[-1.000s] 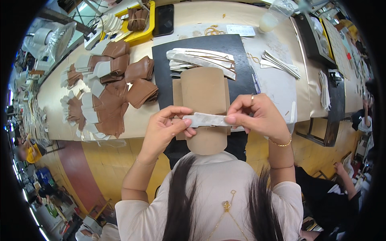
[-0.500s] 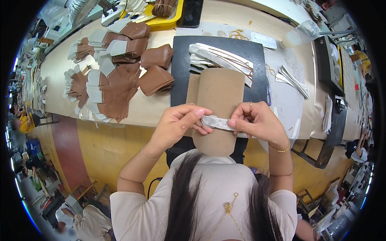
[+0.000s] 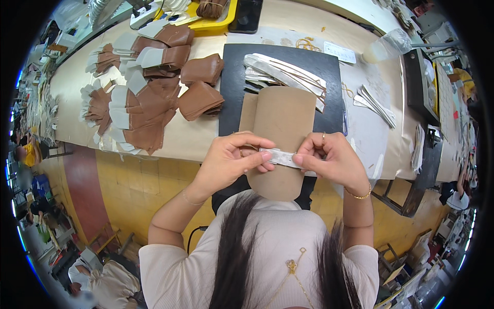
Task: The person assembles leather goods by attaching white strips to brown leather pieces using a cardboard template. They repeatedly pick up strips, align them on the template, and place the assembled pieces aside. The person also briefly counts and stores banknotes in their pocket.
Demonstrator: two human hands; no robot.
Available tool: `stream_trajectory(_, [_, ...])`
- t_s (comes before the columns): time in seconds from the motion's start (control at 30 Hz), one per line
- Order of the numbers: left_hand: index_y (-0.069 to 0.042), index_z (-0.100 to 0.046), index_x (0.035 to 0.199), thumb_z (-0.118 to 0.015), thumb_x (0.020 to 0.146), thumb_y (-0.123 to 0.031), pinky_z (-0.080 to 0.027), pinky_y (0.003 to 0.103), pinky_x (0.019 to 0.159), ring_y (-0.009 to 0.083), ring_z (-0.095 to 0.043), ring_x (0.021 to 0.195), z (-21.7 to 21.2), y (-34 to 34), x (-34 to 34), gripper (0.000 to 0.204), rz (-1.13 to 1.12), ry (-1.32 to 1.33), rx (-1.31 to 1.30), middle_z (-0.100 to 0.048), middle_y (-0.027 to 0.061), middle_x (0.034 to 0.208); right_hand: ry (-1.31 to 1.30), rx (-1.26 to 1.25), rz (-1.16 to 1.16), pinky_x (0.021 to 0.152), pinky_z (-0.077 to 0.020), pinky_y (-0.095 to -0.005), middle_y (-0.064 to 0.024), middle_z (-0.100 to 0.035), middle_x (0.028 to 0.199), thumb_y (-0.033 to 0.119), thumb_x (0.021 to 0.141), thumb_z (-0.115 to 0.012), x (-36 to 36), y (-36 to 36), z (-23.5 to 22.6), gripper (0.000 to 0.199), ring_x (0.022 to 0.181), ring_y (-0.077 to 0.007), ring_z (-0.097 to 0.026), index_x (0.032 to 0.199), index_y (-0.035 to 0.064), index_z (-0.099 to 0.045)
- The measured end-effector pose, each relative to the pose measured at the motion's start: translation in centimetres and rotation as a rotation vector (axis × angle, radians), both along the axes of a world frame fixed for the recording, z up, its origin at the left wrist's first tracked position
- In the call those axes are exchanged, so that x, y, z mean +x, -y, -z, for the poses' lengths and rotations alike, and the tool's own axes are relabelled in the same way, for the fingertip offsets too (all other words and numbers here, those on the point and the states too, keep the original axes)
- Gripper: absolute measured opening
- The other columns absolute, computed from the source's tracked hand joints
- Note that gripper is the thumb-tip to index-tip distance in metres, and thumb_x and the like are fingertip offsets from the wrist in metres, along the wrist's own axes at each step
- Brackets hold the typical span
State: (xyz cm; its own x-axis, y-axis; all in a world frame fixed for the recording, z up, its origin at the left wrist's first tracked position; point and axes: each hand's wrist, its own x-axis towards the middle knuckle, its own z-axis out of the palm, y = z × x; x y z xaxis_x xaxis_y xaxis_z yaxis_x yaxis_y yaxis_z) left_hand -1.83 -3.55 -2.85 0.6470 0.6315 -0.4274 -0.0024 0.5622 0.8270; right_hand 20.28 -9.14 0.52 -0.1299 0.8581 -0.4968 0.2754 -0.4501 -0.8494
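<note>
My left hand [image 3: 232, 160] and my right hand [image 3: 329, 160] pinch a short whitish strip [image 3: 281, 157] between thumbs and fingers, one at each end. The strip lies crosswise over a curved brown board [image 3: 284, 119]. The board's near end bends down over the table edge toward my lap, and its far end rests on a black mat [image 3: 234, 92]. Beyond the board, a pile of long white strips with brown edges [image 3: 275, 72] lies on that mat.
Stacks of brown and white leather-like pieces [image 3: 149, 103] cover the left of the table. A yellow tray [image 3: 218, 21] stands at the back. Several white strips [image 3: 375, 105] and a clear plastic cup [image 3: 386, 46] are to the right. A person [image 3: 116, 280] sits at lower left.
The left thumb and fingers have slid a little right along the strip, covering its rounded left end. My right hand keeps its pinch almost in place.
</note>
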Motion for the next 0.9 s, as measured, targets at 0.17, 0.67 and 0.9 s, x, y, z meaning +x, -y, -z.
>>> stream_trajectory(0.17, [0.007, -0.056, 0.103, -0.061, 0.084, 0.001, -0.056, 0.027, 0.067, 0.0168, -0.066, 0.073, 0.4, -0.1, 0.1, 0.02, -0.012, 0.047, -0.033, -0.064, 0.0123, 0.083, -0.106, 0.007, 0.061, 0.047, -0.0407, -0.0186, -0.0008, -0.06, 0.061, 0.017, 0.08, -0.071, 0.3, 0.6, 0.6, 0.02, 0.051, -0.0038, -0.052, 0.076, -0.0012, -0.064])
stream_trajectory(0.67, [0.002, -0.052, 0.099, -0.064, 0.078, 0.001, -0.056, 0.027, 0.059, 0.0156, -0.06, 0.073, 1.9, 0.1, -0.3, 0.024, -0.081, 0.024, 0.043, -0.057, 0.0089, 0.089, 0.017, 0.321, -0.007, 0.06, -0.0488, -0.0317, -0.0119, -0.065, 0.072, 0.025, 0.077, -0.066, 1.1, 1.7, 2.7, 0.021, 0.066, -0.0228, -0.065, 0.079, 0.0042, -0.066])
stream_trajectory(0.9, [-0.003, -0.044, 0.108, -0.066, 0.079, 0.001, -0.051, 0.025, 0.053, 0.0157, -0.059, 0.066, 2.9, -0.5, 0.1, 0.037, -0.028, 0.081, 0.103, -0.056, 0.008, 0.082, 0.125, 0.233, 0.04, 0.055, -0.043, -0.0388, -0.0115, -0.059, 0.061, 0.038, 0.075, -0.07, 2.0, 3.0, 1.7, 0.038, 0.06, -0.0297, -0.058, 0.065, 0.0037, -0.056])
